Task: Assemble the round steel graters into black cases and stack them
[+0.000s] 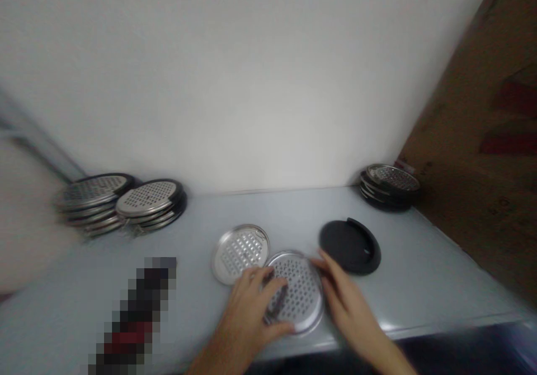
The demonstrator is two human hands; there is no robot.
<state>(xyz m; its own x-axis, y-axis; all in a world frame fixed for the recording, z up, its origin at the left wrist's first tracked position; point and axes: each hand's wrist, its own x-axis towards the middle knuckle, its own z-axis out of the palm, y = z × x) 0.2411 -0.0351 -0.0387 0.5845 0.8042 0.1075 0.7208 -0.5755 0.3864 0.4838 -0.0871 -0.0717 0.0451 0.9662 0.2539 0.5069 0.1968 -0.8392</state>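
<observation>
Both hands sit low near the counter's front edge, with a perforated steel disc (300, 291) between them. The left hand (245, 308) curls over the disc's left side, its fingers (274, 288) lying across the holes, and appears to have hold of it. The right hand (350, 302) is spread, its fingertips against the disc's right rim; whether it grips or only touches cannot be told.

A white wall (210, 73) fills the upper view, meeting a brown board (482, 140) at right. Along the wall's foot runs a pale grey counter (440, 274). Two stacks of discs (94, 196) (151, 199) stand at back left, side by side and almost touching, and a third stack (390, 185) sits in the far right corner. A black lid (350, 245) lies flat just beyond the right hand. A second disc (240, 254) lies flat beside the held one, almost touching it. Left of the hands lies a pixelated dark object (134, 313), impossible to identify.
</observation>
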